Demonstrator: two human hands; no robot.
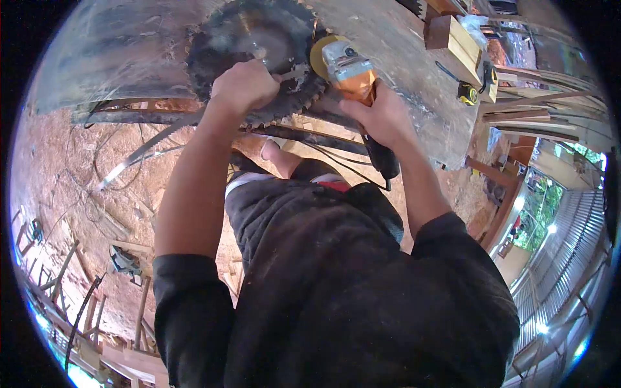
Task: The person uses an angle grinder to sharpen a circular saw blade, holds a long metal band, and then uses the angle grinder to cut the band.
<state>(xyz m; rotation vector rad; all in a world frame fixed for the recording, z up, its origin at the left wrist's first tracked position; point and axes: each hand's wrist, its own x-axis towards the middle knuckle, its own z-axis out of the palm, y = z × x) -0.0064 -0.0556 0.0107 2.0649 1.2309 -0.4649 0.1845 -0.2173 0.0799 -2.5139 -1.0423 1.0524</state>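
Note:
My left hand (246, 85) is closed on a long, narrow toothed metal strip (152, 140). One end of the strip reaches down to the left, and a short part shows past my fingers. Behind that hand a large dark circular saw blade (220, 42) lies on the grey worktop. My right hand (383, 116) grips an angle grinder (354, 81) with an orange and silver head. The grinder's yellowish disc (318, 58) is close to the circular blade's right edge; whether they touch cannot be made out.
Right of the grinder are a wooden block (456, 45) and a yellow-black tape measure (467, 94) on the worktop (414, 71). Lumber strips (543, 116) are stacked farther right. Cables and wood scraps lie on the sawdust-covered floor (58, 155), with a dark tool (125, 260) lower left.

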